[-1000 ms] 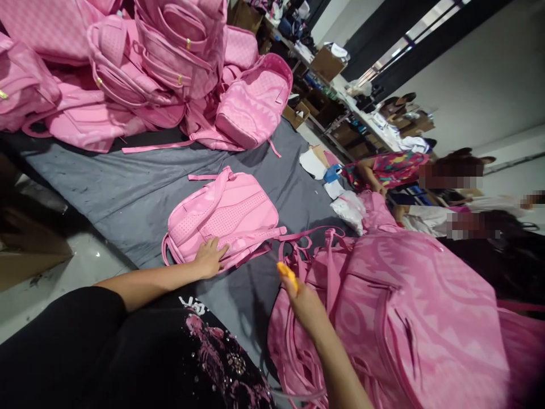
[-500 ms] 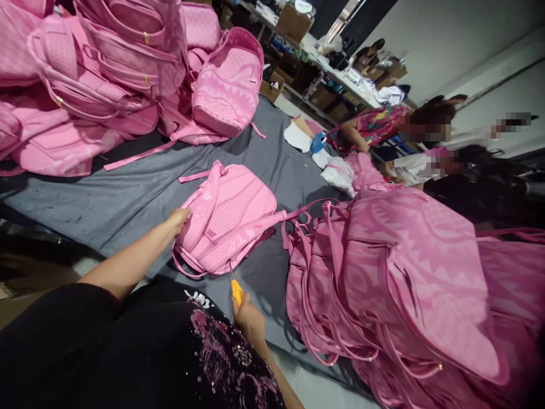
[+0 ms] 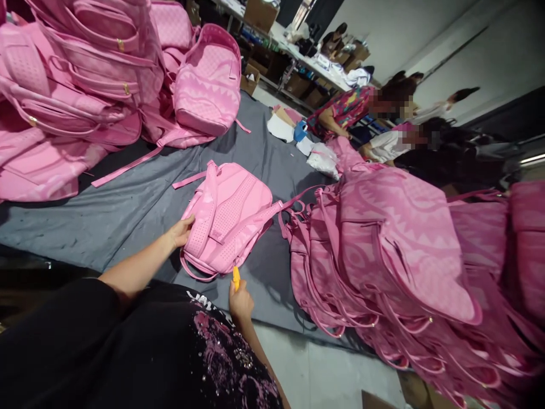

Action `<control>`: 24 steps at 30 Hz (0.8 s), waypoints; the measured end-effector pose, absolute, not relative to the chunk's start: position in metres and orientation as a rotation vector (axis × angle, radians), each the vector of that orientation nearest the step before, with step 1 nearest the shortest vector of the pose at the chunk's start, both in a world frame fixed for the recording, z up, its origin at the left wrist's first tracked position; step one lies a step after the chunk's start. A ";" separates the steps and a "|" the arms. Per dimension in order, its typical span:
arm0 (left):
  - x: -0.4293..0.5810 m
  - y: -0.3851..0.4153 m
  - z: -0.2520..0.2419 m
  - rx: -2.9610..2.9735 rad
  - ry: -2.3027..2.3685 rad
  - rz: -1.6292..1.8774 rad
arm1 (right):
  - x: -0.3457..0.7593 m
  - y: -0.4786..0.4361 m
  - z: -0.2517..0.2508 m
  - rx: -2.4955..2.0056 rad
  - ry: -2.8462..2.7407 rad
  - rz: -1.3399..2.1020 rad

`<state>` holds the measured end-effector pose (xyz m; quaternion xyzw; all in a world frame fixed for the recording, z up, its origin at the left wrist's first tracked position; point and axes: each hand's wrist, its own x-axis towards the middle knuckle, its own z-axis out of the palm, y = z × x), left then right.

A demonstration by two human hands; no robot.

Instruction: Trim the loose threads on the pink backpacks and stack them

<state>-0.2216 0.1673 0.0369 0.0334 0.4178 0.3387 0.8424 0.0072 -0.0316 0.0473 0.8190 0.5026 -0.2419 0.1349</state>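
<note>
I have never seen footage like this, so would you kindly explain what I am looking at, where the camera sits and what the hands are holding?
There is no machine here, only a person's two bare hands. The single picture comes from a camera worn on that person's head, looking forward and down. The black shape at the bottom is their shirt.

A grey mat covers the surface. One pink backpack lies on it, straps up. The left hand touches its side, though I cannot tell whether it grips. The right hand holds a small yellow tool close to the backpack's near edge.

A pile of pink backpacks lies at the far left and a stack of them lies on the right. Other people sit at the far end.
</note>
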 end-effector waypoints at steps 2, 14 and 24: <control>-0.226 0.165 0.033 0.096 0.792 0.686 | 0.005 -0.028 0.046 2.403 1.415 -0.689; -0.239 0.166 -0.016 0.208 0.208 0.585 | 0.002 -0.040 0.042 2.549 1.262 -0.667; -0.246 0.175 -0.030 0.121 0.219 0.522 | 0.013 -0.050 0.037 2.723 1.333 -0.757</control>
